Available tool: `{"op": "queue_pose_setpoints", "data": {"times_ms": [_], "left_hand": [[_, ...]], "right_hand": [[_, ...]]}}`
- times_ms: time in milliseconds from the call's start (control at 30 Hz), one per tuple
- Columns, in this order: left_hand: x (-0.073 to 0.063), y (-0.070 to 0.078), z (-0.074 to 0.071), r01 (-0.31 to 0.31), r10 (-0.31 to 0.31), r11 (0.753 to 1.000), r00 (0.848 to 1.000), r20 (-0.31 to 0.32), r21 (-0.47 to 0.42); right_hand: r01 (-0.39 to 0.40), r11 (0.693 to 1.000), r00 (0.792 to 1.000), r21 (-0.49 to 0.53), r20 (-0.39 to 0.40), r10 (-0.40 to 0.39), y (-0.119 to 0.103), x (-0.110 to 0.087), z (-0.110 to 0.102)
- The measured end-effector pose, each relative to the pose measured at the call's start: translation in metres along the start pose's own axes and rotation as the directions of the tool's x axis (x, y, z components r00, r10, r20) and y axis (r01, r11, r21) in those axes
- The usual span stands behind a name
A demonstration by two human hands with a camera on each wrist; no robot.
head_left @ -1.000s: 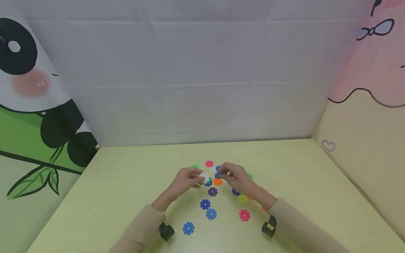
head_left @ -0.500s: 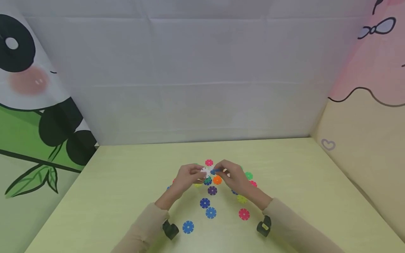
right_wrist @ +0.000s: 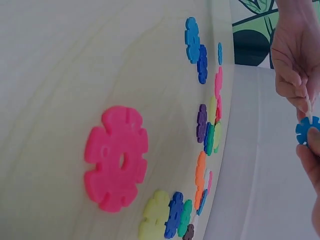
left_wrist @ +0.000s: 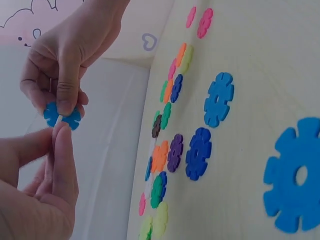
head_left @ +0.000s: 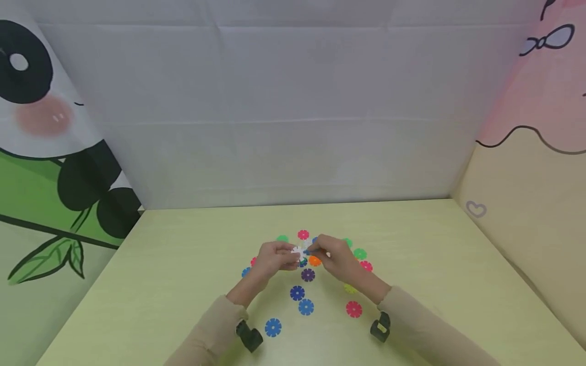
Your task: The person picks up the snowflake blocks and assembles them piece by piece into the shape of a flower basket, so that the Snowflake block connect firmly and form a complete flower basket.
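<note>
My left hand (head_left: 277, 256) pinches a white notched building disc (head_left: 298, 252) by its edge, above the middle of the table. My right hand (head_left: 338, 257) pinches a blue notched disc (left_wrist: 50, 117) between thumb and fingers. In the left wrist view the two discs meet at an angle, the white one seen edge-on against the middle of the blue. How deep the white disc sits in a slot is hidden by fingers. The right wrist view also shows the blue disc (right_wrist: 303, 131) touching the white edge under the left hand (right_wrist: 296, 62).
Loose discs lie scattered on the pale table (head_left: 183, 269): an orange one (head_left: 315, 261), a purple one (head_left: 308, 275), a red-pink one (head_left: 354, 309), a blue one (head_left: 273, 327) and several more. A white backdrop (head_left: 293, 112) stands behind, with printed panels at both sides.
My right hand has moved left and brought the blue disc against the white one. The left hand has shifted slightly right, still holding the white disc.
</note>
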State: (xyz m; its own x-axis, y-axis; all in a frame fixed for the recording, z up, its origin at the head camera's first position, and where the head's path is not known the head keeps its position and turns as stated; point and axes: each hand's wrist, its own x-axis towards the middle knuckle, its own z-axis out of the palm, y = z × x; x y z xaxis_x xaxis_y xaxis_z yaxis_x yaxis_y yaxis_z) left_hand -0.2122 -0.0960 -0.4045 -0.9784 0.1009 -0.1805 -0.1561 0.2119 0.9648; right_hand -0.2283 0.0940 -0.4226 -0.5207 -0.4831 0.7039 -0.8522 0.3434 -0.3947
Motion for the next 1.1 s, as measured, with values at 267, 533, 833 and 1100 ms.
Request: {"op": "queue_pose_setpoints", "data": {"times_ms": [267,533,833,1100], "left_hand": [[-0.005,-0.003,0.001,-0.068,0.061,0.994,0.995,0.081,0.087],[0.006,-0.011,-0.006,-0.081,0.072,0.992,0.993,0.089,0.097],[0.012,-0.02,-0.02,-0.036,0.034,0.991,0.999,0.023,0.127],[0.007,-0.019,-0.027,-0.03,0.027,0.989,0.999,0.02,0.145]], "right_hand": [[-0.073,0.997,0.985,0.008,0.155,0.071,-0.003,0.0,-0.01],[-0.348,0.937,0.838,-0.023,0.439,0.323,0.009,0.001,-0.032],[-0.524,0.831,0.636,-0.185,0.565,0.526,0.044,-0.028,-0.041],[-0.583,0.776,0.585,-0.242,0.538,0.607,0.042,-0.033,-0.036]]}}
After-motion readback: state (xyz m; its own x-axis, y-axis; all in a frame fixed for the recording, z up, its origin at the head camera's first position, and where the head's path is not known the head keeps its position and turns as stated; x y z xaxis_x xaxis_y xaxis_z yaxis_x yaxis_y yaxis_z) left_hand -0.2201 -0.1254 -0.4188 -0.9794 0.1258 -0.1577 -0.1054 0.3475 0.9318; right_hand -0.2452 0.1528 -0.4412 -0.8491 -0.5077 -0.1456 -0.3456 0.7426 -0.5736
